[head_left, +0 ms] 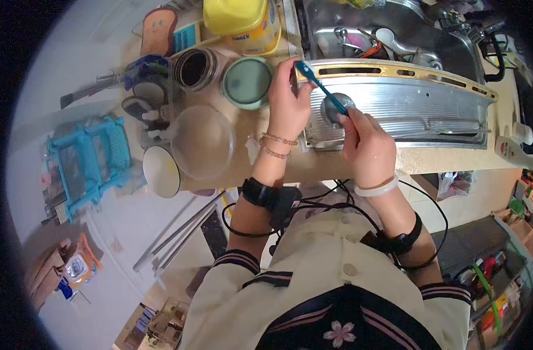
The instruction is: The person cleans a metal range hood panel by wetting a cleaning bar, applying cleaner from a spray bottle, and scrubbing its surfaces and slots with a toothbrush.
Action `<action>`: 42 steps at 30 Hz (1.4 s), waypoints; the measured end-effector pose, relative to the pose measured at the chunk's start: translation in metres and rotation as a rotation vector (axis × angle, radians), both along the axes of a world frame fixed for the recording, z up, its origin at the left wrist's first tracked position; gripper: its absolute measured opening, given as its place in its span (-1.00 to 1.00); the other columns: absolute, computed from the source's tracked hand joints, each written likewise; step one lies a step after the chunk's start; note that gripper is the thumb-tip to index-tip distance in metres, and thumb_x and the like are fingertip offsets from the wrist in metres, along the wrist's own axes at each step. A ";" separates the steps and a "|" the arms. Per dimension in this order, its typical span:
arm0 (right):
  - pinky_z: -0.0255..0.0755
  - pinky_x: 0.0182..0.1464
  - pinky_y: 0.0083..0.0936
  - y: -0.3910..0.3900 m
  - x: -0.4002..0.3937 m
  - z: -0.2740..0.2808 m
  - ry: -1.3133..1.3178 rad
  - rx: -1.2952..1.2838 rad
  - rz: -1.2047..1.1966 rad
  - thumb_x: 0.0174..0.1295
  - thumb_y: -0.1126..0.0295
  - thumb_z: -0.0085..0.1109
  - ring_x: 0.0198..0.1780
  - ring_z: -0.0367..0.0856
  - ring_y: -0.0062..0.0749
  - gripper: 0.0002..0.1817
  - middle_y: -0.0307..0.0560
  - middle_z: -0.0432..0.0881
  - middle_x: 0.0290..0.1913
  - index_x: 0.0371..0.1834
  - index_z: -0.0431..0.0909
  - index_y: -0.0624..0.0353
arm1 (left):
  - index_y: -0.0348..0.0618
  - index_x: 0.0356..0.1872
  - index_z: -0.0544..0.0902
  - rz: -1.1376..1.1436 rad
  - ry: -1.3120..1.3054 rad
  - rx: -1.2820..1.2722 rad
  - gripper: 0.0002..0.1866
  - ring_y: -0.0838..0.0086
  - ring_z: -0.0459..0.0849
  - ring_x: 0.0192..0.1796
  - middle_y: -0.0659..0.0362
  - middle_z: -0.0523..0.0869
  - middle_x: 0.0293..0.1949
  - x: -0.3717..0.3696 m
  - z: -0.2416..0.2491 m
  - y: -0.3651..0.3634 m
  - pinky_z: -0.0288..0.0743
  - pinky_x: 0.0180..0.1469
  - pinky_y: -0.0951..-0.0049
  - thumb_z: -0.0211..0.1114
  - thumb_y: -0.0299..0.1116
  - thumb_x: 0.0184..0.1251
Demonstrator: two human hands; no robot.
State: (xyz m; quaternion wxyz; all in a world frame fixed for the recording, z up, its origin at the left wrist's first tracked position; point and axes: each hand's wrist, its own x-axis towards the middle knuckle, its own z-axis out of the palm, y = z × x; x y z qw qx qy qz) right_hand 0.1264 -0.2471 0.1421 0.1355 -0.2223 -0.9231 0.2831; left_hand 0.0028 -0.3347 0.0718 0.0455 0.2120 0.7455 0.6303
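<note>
A teal toothbrush-like stick (pixel 328 94) slants over the ribbed metal drainboard (pixel 395 105). My right hand (pixel 368 146) pinches its lower end. Close to its upper end, my left hand (pixel 290 102) has its fingers curled at the drainboard's gold-coloured edge strip (pixel 389 71); whether the fingertips grip the stick or the strip is hard to tell. Beneath the stick, a round grey metal object (pixel 335 106) rests on the drainboard. Left of my left hand lies a round green lid (pixel 248 83).
A steel sink (pixel 331 20) with utensils lies beyond the drainboard. At the left are an open jar (pixel 195 69), a clear round container (pixel 202 142), a yellow-lidded tub (pixel 240 20), a cream bowl (pixel 161 171) and a blue rack (pixel 88 163). Black cables hang before my body.
</note>
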 end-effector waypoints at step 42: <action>0.47 -0.34 -0.21 0.042 0.009 0.017 -0.269 0.146 -0.158 0.18 0.34 0.00 -0.37 0.58 0.01 -0.83 0.05 0.61 -0.42 -0.26 0.58 0.06 | -0.29 -0.07 0.43 -0.011 0.037 0.005 -0.58 0.32 0.52 -0.15 0.04 0.54 -0.19 -0.001 -0.006 -0.003 0.38 -0.04 0.42 0.32 -0.54 -0.01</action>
